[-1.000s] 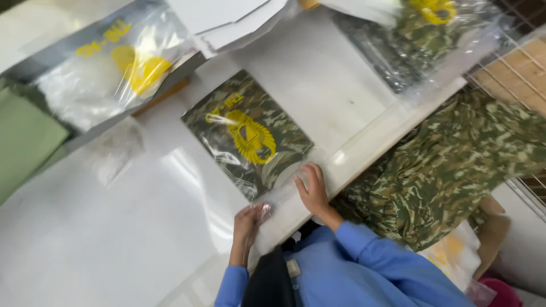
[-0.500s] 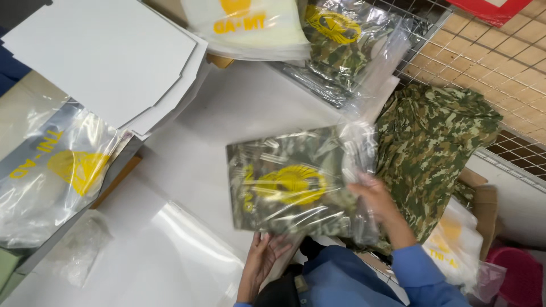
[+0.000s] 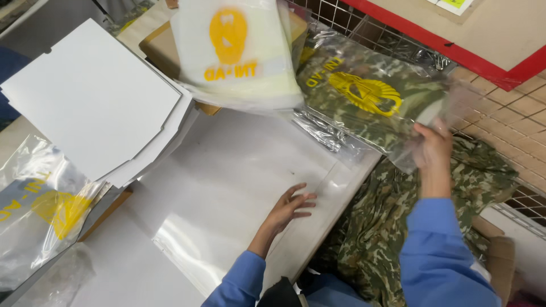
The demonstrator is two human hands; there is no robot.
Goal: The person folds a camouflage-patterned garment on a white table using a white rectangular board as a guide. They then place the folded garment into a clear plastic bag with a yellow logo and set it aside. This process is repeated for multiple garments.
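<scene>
White table top (image 3: 239,165) fills the middle of the view, and a wire grid wall (image 3: 512,136) with a red-edged board (image 3: 455,54) stands at the far right. The right hand (image 3: 433,149) is lifted up off the table and its fingers are closed on the edge of a clear plastic bag (image 3: 369,105). Inside that bag is folded green camouflage cloth, and a yellow picture is printed on the front. The bag is held in the air, tilted, over the far right corner of the table, and its far end seems to rest on other shiny bags (image 3: 324,128) lying there, though the blur makes that hard to tell. The left hand (image 3: 289,207) lies flat on the table near the edge, fingers spread out and holding nothing. Its fingertips touch a thin clear plastic sheet (image 3: 193,239) lying on the table. Both arms wear blue sleeves (image 3: 443,256). A pile of loose camouflage cloth (image 3: 387,227) sits below the table edge on the right. A stack of white cardboard sheets (image 3: 96,102) lies at the left. A pale bag with a yellow print (image 3: 239,51) sits on a brown box at the top. Another clear bag with yellow print (image 3: 40,210) lies at the far left.
</scene>
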